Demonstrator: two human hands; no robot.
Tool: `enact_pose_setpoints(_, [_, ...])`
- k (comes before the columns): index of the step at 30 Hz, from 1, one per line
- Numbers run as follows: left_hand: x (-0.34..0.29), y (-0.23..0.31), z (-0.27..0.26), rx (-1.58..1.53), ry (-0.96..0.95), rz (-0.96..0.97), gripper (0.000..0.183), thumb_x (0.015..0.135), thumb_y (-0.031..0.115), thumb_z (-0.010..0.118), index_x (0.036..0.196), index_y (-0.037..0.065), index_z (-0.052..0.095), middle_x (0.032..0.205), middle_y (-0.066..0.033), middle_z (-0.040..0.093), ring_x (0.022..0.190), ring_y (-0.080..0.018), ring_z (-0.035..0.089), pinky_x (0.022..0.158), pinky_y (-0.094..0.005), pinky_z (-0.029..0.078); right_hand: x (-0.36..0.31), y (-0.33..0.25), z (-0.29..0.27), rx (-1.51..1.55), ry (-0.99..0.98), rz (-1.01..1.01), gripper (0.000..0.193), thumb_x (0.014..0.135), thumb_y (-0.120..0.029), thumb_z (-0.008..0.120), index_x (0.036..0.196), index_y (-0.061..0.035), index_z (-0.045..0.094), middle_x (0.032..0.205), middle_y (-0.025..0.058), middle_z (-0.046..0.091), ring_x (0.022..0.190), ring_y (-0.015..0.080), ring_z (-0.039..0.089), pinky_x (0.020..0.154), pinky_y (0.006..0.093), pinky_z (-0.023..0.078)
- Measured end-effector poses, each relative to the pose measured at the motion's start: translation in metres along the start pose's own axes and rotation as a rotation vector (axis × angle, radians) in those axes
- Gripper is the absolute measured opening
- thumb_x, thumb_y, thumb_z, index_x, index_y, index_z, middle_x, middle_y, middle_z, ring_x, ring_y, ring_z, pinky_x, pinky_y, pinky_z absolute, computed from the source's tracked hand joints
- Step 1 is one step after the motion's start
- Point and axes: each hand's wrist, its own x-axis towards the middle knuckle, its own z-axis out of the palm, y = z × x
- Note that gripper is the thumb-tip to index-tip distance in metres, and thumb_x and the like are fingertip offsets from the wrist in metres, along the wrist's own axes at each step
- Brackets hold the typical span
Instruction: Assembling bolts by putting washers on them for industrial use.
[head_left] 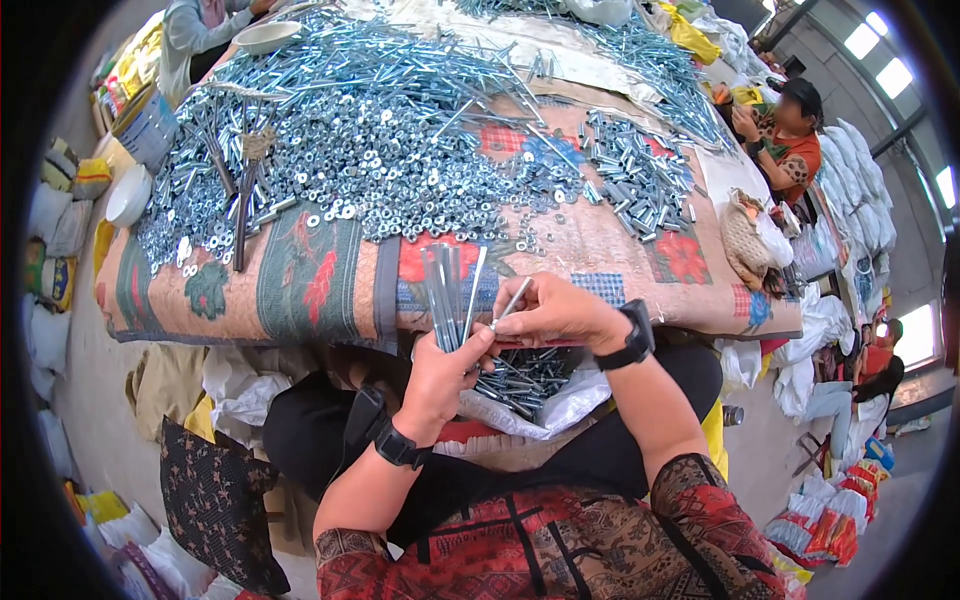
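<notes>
My left hand point(440, 378) is closed round the lower ends of several metal rods point(441, 292), which stand up in a loose bundle. My right hand point(560, 316) pinches a single short metal rod point(516, 294), tilted, with its lower end close to my left thumb and fingertips. Something small and shiny sits there between the two hands, too small to make out surely. Below the hands, an opened white sack point(585, 392) in front of my lap holds many dark metal pieces point(528, 378). A broad heap of metal nuts point(375, 170) lies on the cloth-covered table just beyond.
Long rods point(340, 65) are piled behind the nuts, and short metal sleeves point(640, 175) lie to the right. White bowls point(129, 196) and a tin point(146, 128) stand at the left. A co-worker point(785, 140) sits at the right edge. A patterned cushion point(222, 505) is at lower left.
</notes>
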Motion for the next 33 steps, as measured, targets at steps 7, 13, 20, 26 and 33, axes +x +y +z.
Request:
enact_pose_setpoints(7, [0.003,-0.005,-0.004,-0.136,-0.063,-0.019,0.019,0.093,0.022,0.060,0.103,0.005,0.060,0.088,-0.0086,0.067,0.069,-0.0104,0.061,0.048,-0.0194,0.039,0.009,0.016,0.015,-0.222,0.330,-0.284,0.020,0.091,-0.022,0.062,0.095,-0.0020,0.065,0.069,-0.0038,0.055,0.059,0.0028,0.049,0.054,0.0165,0.038])
enact_pose_setpoints(13, [0.004,0.001,-0.007,-0.133,-0.205,-0.235,0.024,0.094,0.024,0.058,0.107,0.004,0.056,0.089,-0.0114,0.067,0.064,-0.0108,0.060,0.044,-0.0184,0.037,-0.014,-0.011,0.012,-0.019,0.346,-0.259,0.023,0.094,-0.023,0.057,0.097,-0.0021,0.064,0.068,-0.0035,0.054,0.060,0.0020,0.049,0.052,0.0164,0.037])
enact_pose_setpoints(20, [0.003,-0.001,-0.002,0.132,-0.059,0.027,0.018,0.091,0.022,0.064,0.098,0.005,0.060,0.071,0.0019,0.056,0.051,-0.0024,0.042,0.043,-0.0181,0.028,-0.013,-0.002,0.008,-0.023,0.386,-0.374,0.022,0.093,-0.021,0.059,0.099,-0.0004,0.063,0.072,-0.0010,0.057,0.064,0.0040,0.054,0.056,0.0181,0.043])
enact_pose_setpoints(26, [0.002,-0.002,-0.003,0.266,0.005,0.065,0.025,0.089,0.029,0.067,0.081,0.006,0.060,0.060,0.0040,0.051,0.049,-0.0022,0.042,0.042,-0.0204,0.032,-0.013,0.001,0.007,0.044,0.436,-0.456,0.021,0.094,-0.021,0.059,0.100,-0.0018,0.063,0.070,-0.0015,0.057,0.060,0.0040,0.053,0.054,0.0177,0.042])
enact_pose_setpoints(33, [0.002,0.002,-0.009,-0.080,-0.117,-0.131,0.020,0.090,0.024,0.064,0.098,0.006,0.060,0.064,-0.0033,0.061,0.048,-0.0059,0.051,0.040,-0.0181,0.030,-0.021,-0.010,0.008,-0.153,0.281,-0.237,0.028,0.086,-0.025,0.068,0.100,-0.0016,0.064,0.070,-0.0027,0.056,0.062,0.0025,0.048,0.055,0.0200,0.039])
